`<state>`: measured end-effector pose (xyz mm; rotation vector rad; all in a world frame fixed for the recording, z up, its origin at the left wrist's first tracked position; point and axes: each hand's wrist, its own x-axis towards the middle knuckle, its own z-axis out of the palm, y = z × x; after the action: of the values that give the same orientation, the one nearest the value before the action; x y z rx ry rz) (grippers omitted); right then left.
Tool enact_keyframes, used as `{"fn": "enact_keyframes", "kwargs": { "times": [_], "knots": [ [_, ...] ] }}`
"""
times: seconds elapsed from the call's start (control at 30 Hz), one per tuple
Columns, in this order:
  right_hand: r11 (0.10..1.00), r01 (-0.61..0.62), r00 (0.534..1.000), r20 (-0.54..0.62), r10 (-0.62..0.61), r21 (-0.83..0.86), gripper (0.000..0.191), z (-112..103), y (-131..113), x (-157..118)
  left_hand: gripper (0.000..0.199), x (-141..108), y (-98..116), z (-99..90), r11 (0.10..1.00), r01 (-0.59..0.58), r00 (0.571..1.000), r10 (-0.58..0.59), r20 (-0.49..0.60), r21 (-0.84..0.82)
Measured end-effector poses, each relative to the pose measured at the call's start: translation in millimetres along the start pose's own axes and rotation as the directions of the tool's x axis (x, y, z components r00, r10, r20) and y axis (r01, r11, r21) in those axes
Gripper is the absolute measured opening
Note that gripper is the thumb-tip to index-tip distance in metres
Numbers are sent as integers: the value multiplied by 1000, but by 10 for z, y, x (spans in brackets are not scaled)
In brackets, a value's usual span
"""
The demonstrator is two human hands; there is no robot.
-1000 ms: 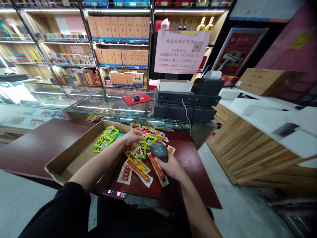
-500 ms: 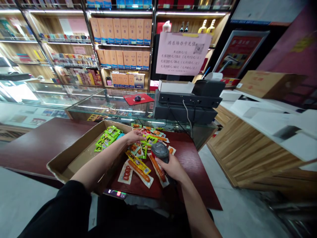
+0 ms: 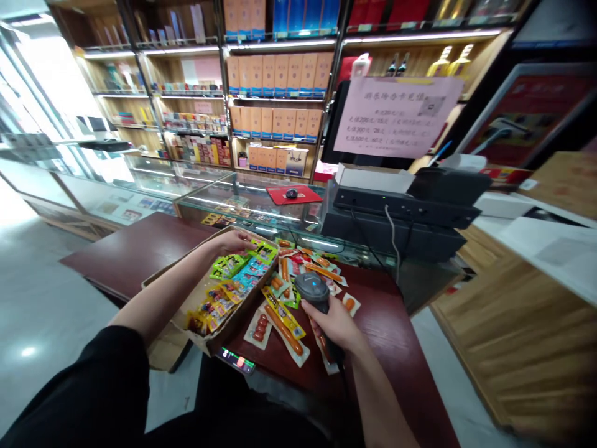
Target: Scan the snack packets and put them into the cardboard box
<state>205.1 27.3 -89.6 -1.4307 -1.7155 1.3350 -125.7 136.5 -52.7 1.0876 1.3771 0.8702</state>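
My right hand (image 3: 339,322) is wrapped round the handle of a dark barcode scanner (image 3: 311,287), its head over the packs on the table. With my left hand (image 3: 234,239) I pinch a green snack packet (image 3: 263,250) above the far end of a cardboard box (image 3: 190,292). In the box lie more green packets (image 3: 228,266), blue packets (image 3: 249,277) and yellow packets (image 3: 217,306). Right of the box, sealed sausages are spread out, among them a long sausage pack (image 3: 285,330), a yellow stick packet (image 3: 284,311) and a short sausage pack (image 3: 259,328).
The dark red table (image 3: 377,311) meets a glass display counter (image 3: 242,199). On that counter stand a black cash drawer (image 3: 392,230) and a red mat (image 3: 293,195) with a mouse. A phone (image 3: 237,359) lies at the near table edge.
My left hand has moved left from the sausage pile to over the box, carrying a green packet. The view has turned left. The scanner stays in my right hand and now shows a blue light.
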Motion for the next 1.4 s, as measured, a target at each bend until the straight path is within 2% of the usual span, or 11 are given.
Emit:
{"fn": "enact_keyframes", "kwargs": {
  "times": [0.13, 0.23, 0.47, 0.63, 0.73, 0.8, 0.9, 1.0, 1.17, 1.27, 1.4],
  "knots": [
    [999, 38, 998, 54, -37, -7, 32, 138, -84, 119, 51, -332, -270, -620, 992, 68, 990, -54, -129, 105],
    [998, 59, 994, 89, -58, -6, 33, 264, -123, 205, 47, -488, -486, -832, 990, 72, 985, -51, -167, 124],
    [998, 57, 991, 119, -58, 17, 34, 434, -163, 280, 44, -407, -783, -839, 934, 152, 966, -71, -248, 322],
    [998, 43, 993, 106, -46, 35, 32, 411, -162, 261, 31, -365, -656, -833, 736, 153, 961, 45, -272, 659],
    [999, 51, 994, 96, -53, 17, 32, 367, -175, 215, 22, -337, -488, -774, 674, 87, 941, 186, -282, 734],
    [999, 47, 996, 71, -47, -4, 31, 319, -187, 170, 20, -292, -374, -647, 675, 21, 945, 226, -234, 737],
    [999, 36, 999, 27, -35, -7, 30, 210, -165, 93, 23, -177, -221, -297, 662, -74, 966, 234, -112, 746],
    [1000, 6, 999, -33, -5, 11, 30, 57, -69, 0, 24, -13, -81, 194, 617, -183, 968, 250, 29, 765],
    [1000, 1, 985, -174, 4, 30, 33, -265, 160, -197, 20, 327, 140, 1076, 547, -343, 936, 273, 224, 763],
    [999, -14, 968, -250, 21, 30, 33, -448, 270, -309, 17, 562, 214, 1547, 471, -391, 915, 288, 281, 790],
    [998, -46, 949, -311, 54, 30, 33, -635, 378, -426, 32, 901, 190, 2024, 271, -463, 870, 320, 375, 844]
  ]
}}
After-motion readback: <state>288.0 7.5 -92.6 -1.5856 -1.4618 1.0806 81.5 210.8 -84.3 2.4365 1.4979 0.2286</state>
